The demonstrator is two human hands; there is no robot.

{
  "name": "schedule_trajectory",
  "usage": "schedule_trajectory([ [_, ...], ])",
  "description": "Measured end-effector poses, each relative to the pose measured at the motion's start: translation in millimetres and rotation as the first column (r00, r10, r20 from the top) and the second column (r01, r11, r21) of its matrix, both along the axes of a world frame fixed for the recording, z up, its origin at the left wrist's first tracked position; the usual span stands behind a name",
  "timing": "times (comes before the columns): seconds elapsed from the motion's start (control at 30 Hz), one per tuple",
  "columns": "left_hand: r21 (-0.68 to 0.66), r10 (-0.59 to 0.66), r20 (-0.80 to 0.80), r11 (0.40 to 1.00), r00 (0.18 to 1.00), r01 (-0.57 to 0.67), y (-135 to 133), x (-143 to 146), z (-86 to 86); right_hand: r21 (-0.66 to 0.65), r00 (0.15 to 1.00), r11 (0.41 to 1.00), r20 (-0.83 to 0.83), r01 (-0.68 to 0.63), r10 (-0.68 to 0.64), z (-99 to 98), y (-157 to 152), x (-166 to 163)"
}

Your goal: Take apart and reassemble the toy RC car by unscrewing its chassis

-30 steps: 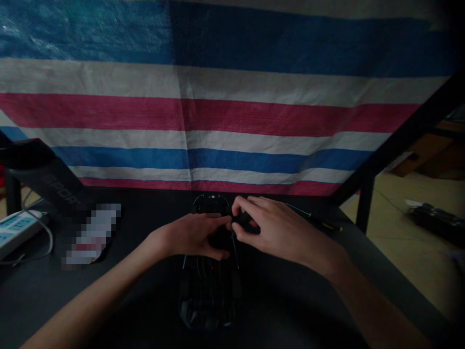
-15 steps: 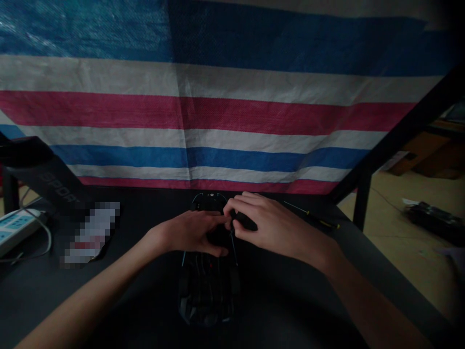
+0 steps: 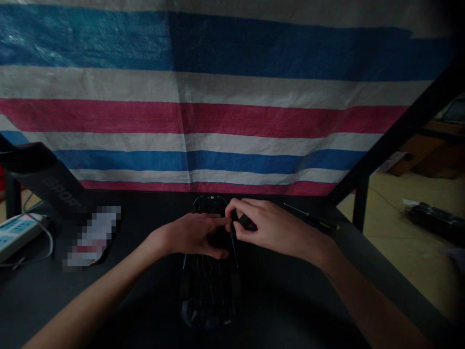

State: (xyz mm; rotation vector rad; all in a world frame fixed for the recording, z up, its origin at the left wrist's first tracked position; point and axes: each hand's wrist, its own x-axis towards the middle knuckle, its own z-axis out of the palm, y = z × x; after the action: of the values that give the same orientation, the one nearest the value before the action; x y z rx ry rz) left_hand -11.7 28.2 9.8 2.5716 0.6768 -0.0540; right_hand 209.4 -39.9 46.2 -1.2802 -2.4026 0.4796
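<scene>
A black toy car point(image 3: 207, 291) lies lengthwise in front of me on the dark table, with wires and a small red spot showing in its near half. My left hand point(image 3: 198, 232) rests across its middle, fingers stretched towards the right and thumb apart. At the car's right side, my right hand point(image 3: 265, 223) has its thumb and curled fingers around a small dark object point(image 3: 247, 222), whose kind I cannot make out. The fingertips of both hands meet, or nearly so, above the car's right edge. Dim light hides the detail beneath them.
A thin screwdriver point(image 3: 317, 221) with a black and yellow handle lies right of my right hand. On the left are a blurred-out pale item point(image 3: 96, 235), a white power strip point(image 3: 22, 232) with a cable, and a dark slanted "SPORT" post point(image 3: 61, 186). Striped sheeting point(image 3: 232, 118) hangs behind.
Both hands keep nearly the same place on the car. The right hand's fingers have turned slightly around the dark object. The whole view has shifted a little downward.
</scene>
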Motion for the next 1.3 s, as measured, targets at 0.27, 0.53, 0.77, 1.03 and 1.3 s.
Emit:
schedule_trajectory([
  [0.27, 0.023, -0.005, -0.005, 1.000, 1.000, 0.006, 1.3, -0.9, -3.1, 0.003, 0.997, 0.999, 0.051, 0.052, -0.052, -1.6, 1.1, 0.5],
  [0.53, 0.009, 0.008, -0.036, 1.000, 0.999, -0.008, -0.4, 2.1, 3.4, 0.074, 0.997, 0.996, 0.043, 0.057, -0.060, -4.0, 2.5, 2.2],
  [0.77, -0.009, 0.008, -0.020, 1.000, 1.000, -0.009, 0.4, 1.4, 2.8, 0.057, 1.000, 0.998, 0.016, 0.017, -0.018, -2.7, 2.7, 1.0],
  [1.03, 0.014, 0.011, -0.026, 1.000, 1.000, -0.010, -0.2, 2.4, 3.2, 0.046, 0.999, 0.999, 0.043, 0.012, -0.014, -1.2, 2.8, 2.6],
  [1.3, -0.013, 0.015, -0.009, 1.000, 1.000, -0.015, 0.3, 1.0, 2.3, 0.026, 0.998, 1.000, 0.057, 0.008, -0.010, -0.3, 0.4, 2.2],
])
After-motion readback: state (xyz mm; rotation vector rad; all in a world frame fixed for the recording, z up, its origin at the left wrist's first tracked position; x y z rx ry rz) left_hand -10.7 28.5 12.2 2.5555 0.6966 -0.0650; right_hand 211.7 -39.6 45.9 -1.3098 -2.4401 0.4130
